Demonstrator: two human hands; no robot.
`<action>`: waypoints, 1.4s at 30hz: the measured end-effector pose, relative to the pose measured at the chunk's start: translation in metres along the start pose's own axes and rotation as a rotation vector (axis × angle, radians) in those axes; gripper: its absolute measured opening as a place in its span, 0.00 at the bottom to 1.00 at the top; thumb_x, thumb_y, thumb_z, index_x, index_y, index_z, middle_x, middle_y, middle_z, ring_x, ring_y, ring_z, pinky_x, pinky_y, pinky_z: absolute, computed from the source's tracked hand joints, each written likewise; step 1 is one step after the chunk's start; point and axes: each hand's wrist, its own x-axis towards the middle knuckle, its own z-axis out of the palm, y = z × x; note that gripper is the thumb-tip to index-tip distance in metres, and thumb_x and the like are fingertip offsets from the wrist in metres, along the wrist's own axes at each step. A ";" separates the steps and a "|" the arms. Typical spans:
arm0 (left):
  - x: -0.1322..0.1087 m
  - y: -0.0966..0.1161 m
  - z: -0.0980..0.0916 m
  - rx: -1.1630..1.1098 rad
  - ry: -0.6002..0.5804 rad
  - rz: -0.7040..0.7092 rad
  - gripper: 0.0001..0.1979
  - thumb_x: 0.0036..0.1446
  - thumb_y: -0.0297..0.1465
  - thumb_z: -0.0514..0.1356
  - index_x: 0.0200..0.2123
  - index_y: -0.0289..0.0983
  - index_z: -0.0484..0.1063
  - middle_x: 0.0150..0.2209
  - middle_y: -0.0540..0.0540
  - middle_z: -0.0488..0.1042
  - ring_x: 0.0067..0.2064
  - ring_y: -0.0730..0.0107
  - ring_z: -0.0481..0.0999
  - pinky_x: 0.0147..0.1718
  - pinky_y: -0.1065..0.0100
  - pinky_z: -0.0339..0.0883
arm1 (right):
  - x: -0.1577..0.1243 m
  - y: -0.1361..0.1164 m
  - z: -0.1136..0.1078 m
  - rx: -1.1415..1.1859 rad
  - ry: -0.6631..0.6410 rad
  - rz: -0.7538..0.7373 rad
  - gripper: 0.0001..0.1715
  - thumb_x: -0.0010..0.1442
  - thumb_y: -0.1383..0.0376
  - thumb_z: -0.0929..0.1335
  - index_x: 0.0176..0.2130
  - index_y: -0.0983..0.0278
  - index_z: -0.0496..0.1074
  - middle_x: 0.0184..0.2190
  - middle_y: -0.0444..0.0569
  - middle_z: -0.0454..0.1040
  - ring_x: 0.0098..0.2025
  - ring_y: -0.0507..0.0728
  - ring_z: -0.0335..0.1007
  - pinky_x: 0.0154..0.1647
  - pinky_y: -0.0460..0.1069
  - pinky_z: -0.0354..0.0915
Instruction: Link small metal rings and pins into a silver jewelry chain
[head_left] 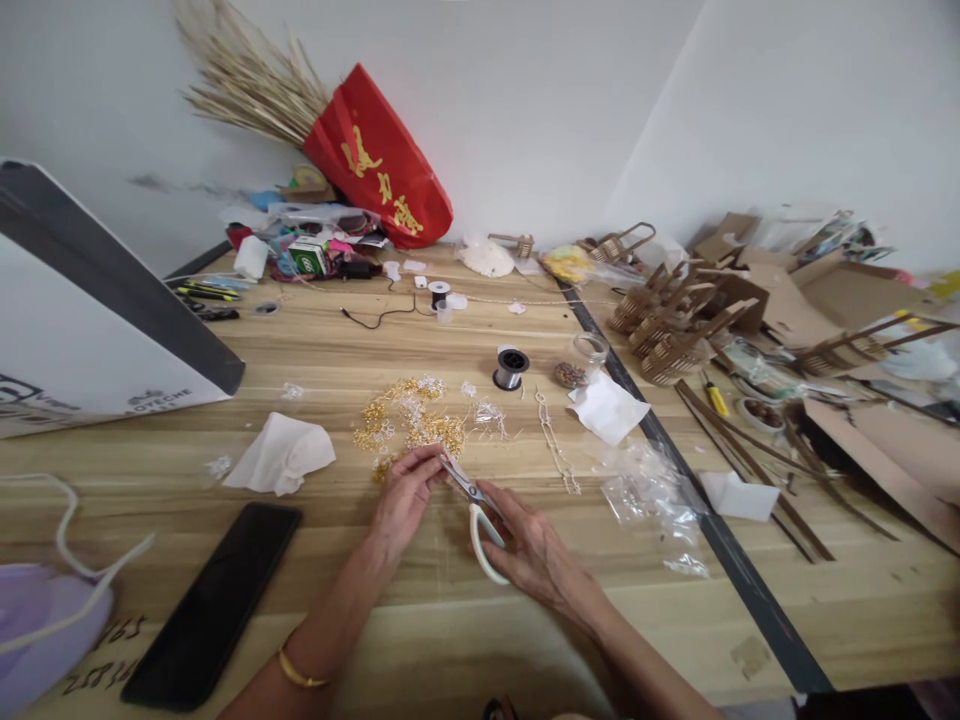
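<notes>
My right hand (529,545) grips a pair of white-handled scissors (474,505), blades pointing up and left toward my left hand. My left hand (405,492) is pinched shut at the blade tips on something too small to make out, right at the near edge of a pile of gold and white beads and findings (409,422). A beaded chain (556,448) lies to the right of the pile. A spool of clear thread (510,367) stands behind it.
A black phone (214,600) lies near left, a crumpled tissue (279,455) beside it. A white box (82,320) is at left, a red bag (379,165) at the back. Plastic bags (649,490), white paper (606,405) and wooden craft pieces (675,325) are on the right.
</notes>
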 end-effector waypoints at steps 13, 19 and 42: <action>-0.002 -0.005 0.002 0.023 0.013 -0.022 0.11 0.34 0.23 0.69 0.27 0.32 0.78 0.27 0.47 0.78 0.29 0.73 0.75 0.31 0.72 0.70 | 0.004 -0.001 0.002 -0.046 0.021 0.030 0.32 0.54 0.71 0.65 0.58 0.59 0.59 0.41 0.48 0.72 0.32 0.52 0.70 0.34 0.45 0.66; -0.002 -0.007 0.001 0.045 -0.011 -0.018 0.10 0.36 0.23 0.69 0.28 0.32 0.77 0.28 0.47 0.78 0.30 0.73 0.76 0.31 0.72 0.70 | 0.004 0.003 0.005 -0.054 0.051 0.009 0.28 0.55 0.70 0.65 0.55 0.60 0.61 0.36 0.46 0.73 0.32 0.52 0.69 0.34 0.44 0.65; -0.001 -0.009 0.003 0.103 -0.024 -0.010 0.11 0.35 0.23 0.69 0.28 0.32 0.78 0.28 0.46 0.79 0.30 0.72 0.75 0.31 0.71 0.69 | -0.003 0.010 0.012 0.070 0.066 -0.015 0.24 0.58 0.71 0.63 0.54 0.61 0.61 0.40 0.49 0.72 0.38 0.54 0.67 0.43 0.48 0.65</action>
